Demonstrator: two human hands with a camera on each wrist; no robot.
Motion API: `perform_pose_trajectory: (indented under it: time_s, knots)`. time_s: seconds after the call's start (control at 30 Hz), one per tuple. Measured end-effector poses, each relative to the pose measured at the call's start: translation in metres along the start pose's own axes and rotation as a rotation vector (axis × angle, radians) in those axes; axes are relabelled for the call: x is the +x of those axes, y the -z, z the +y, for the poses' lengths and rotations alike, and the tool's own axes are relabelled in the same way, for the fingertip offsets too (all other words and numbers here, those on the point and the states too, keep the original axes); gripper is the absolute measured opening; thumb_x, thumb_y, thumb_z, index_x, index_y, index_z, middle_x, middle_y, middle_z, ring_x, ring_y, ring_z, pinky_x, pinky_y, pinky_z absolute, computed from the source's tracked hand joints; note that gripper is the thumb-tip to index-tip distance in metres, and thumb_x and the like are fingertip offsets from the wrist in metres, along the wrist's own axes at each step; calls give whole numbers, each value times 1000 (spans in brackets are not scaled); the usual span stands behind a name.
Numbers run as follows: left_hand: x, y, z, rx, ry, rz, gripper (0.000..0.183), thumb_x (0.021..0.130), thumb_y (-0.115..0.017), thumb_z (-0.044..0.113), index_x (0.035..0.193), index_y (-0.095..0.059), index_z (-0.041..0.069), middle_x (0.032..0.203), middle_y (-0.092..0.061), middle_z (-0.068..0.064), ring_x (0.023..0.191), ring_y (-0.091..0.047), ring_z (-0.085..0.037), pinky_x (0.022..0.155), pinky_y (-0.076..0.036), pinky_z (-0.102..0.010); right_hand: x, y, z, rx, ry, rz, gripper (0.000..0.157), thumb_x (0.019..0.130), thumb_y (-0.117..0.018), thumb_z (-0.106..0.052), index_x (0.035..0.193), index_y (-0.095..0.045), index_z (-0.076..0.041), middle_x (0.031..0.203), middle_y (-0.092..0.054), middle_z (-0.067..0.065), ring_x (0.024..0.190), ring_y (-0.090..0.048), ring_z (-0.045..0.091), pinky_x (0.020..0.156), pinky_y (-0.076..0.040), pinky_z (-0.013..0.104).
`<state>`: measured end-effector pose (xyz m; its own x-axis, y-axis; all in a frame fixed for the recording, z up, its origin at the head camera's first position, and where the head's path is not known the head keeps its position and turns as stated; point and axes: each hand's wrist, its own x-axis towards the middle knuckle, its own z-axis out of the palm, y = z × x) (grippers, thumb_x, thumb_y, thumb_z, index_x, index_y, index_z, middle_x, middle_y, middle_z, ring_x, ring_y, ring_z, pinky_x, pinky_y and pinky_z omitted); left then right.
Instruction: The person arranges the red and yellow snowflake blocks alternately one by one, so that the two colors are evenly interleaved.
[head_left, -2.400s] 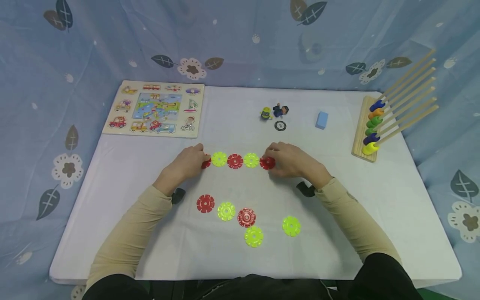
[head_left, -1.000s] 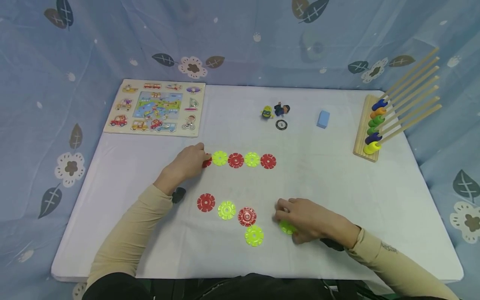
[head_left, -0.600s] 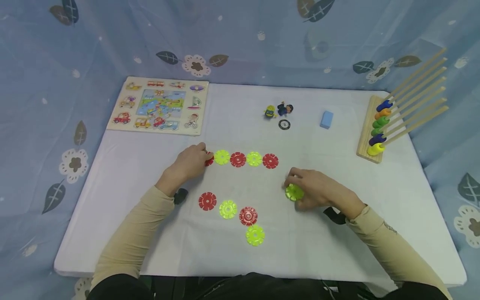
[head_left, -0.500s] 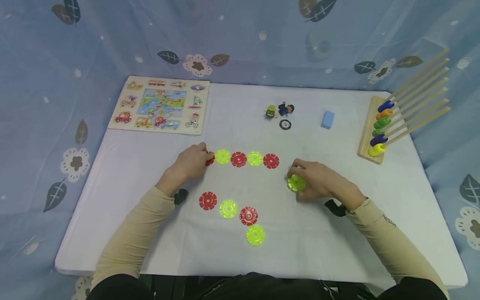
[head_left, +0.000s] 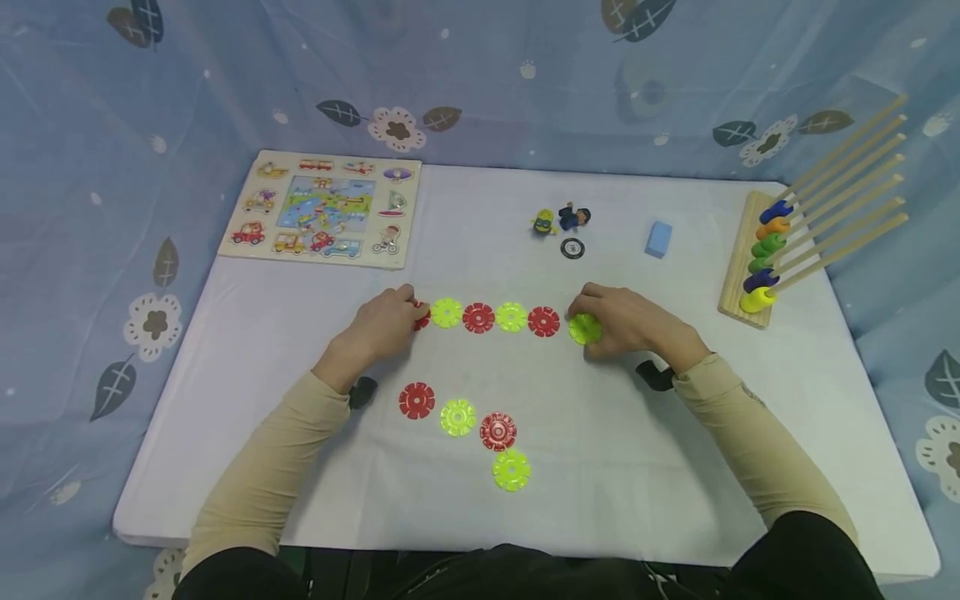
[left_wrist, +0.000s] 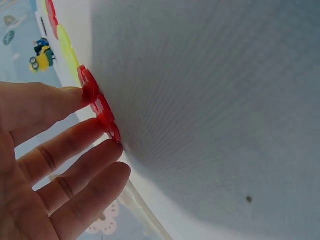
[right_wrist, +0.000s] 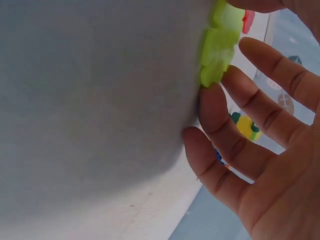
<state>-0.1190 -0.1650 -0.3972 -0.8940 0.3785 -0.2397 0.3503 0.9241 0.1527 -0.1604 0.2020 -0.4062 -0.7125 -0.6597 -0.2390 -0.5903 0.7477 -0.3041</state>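
My left hand (head_left: 381, 325) pinches the red flower-shaped plastic disc (left_wrist: 104, 111) at the left end of a row, thumb and fingertips on its rim. From there the row runs through a green disc (head_left: 447, 313), a red disc (head_left: 478, 317), another green disc (head_left: 512, 317) and a red disc (head_left: 543, 322). Just right of that last one, my right hand (head_left: 628, 321) holds a green flower-shaped disc (head_left: 585, 329) between thumb and fingers. A small gap separates it from the red neighbour. The right wrist view shows fingertips along this green disc's edge (right_wrist: 217, 55).
Nearer the body lie a red disc (head_left: 416, 401), green disc (head_left: 458, 417), second red disc (head_left: 498, 432) and second green disc (head_left: 512, 471). Behind are a puzzle board (head_left: 318, 210), two toy figures (head_left: 574, 217), black ring (head_left: 572, 248), blue block (head_left: 658, 239) and bead rack (head_left: 750, 258).
My right hand let go of the red disc at the row's right end, picked up the green disc from the front right and carried it up beside the row. My left hand stayed put.
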Motion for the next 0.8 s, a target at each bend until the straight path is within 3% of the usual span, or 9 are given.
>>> perform_pose_trajectory:
  time_s: [0.57, 0.8]
  knots:
    - [-1, 1, 0, -32, 3, 10, 37, 90, -62, 11, 127, -63, 6, 108, -59, -15, 91, -58, -27, 83, -55, -40, 11, 7, -3, -25, 14, 12, 45, 73, -76, -30, 115, -66, -17, 109, -61, 2, 90, -56, 18, 85, -51, 40]
    - [0, 1, -1, -18, -5, 8, 36, 90, -63, 11, 126, -64, 7, 109, -59, -15, 91, -57, -28, 83, -54, -40, 10, 4, -9, -141, 124, 161, 42, 70, -78, -38, 105, -68, -18, 109, -62, 5, 103, -54, 26, 96, -43, 48]
